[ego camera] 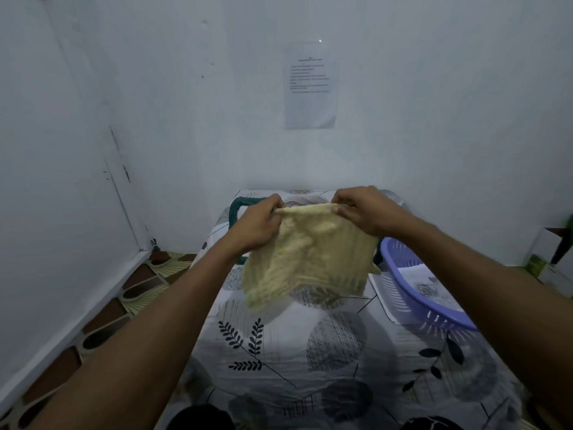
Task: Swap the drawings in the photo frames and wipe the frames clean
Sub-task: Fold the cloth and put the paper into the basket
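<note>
L hand (257,225) + R hand (366,212) each pinch top corner of yellow cloth (310,262), fingers curled round edge. Cloth held up mid-scene over patterned bedsheet (279,352), not touching it.

Progress: prob. early wipe stage, cloth just spread, no wiping seen. No frame clearly in view; swap done or not, can't tell. Drawing sheet (424,287) lies in purple basket (449,321) at right.

Cloth: top edge runs left-right, body hangs down, flat face toward person. Near square, long axis unclear.
</note>
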`<state>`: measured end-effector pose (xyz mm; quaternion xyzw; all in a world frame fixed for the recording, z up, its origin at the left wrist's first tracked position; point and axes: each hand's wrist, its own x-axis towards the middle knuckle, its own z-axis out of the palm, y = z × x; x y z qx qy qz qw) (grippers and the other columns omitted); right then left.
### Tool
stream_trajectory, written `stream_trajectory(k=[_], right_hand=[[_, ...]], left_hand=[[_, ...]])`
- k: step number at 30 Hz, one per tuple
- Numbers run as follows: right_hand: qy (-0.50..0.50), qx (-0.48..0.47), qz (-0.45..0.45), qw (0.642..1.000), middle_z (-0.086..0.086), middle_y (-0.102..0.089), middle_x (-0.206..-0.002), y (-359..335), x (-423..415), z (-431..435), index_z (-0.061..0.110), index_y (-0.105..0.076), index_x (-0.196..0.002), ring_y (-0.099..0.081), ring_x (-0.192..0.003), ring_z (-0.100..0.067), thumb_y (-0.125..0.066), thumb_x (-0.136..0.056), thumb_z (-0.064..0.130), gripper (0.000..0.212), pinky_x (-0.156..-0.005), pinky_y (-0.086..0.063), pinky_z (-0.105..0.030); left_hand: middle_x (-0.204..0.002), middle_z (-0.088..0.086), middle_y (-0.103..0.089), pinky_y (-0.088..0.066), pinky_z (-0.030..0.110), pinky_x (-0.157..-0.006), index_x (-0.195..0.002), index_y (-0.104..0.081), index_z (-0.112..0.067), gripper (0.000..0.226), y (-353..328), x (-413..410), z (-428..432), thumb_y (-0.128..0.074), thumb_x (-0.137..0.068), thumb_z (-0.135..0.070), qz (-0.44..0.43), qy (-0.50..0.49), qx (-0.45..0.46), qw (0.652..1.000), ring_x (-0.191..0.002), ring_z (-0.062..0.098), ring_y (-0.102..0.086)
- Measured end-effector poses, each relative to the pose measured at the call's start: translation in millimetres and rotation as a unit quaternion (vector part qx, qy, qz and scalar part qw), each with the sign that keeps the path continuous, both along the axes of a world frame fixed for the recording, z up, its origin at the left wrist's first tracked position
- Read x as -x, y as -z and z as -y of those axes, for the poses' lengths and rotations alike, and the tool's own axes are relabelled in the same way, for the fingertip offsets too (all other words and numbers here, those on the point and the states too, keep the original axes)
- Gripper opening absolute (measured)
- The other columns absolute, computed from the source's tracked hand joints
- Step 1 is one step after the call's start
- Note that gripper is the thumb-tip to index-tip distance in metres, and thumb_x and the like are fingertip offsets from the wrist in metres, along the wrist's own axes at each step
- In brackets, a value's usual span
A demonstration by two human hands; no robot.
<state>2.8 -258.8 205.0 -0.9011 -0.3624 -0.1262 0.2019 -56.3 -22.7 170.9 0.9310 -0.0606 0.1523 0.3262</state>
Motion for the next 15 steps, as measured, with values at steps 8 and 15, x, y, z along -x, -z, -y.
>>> stream_trajectory(k=[8,15], right_hand=[[0.003,0.035,0.016,0.999,-0.002,-0.066,-0.093,-15,0,12,0.015,-0.069,-0.099,-0.052,-0.084,-0.014,-0.056,-0.095,0.026,0.018,-0.073,-0.037,-0.028],[-0.026,0.005,0.03,0.999,0.02,-0.045,-0.059,11,1,28,0.014,-0.068,-0.093,-0.044,-0.058,0.002,-0.058,-0.094,0.018,0.01,-0.056,-0.03,-0.017]], left_hand=[[-0.092,0.006,-0.066,-0.047,0.03,-0.073,-0.098,-0.069,-0.009,0.013,23,5,1,-0.067,-0.088,-0.016,-0.077,0.032,0.025,0.996,-0.072,0.01,-0.055],[-0.069,0.007,-0.049,-0.04,0.03,-0.07,-0.083,-0.052,-0.011,0.015,32,15,2,-0.066,-0.088,-0.007,-0.137,0.045,0.177,0.974,-0.069,0.018,-0.045]])
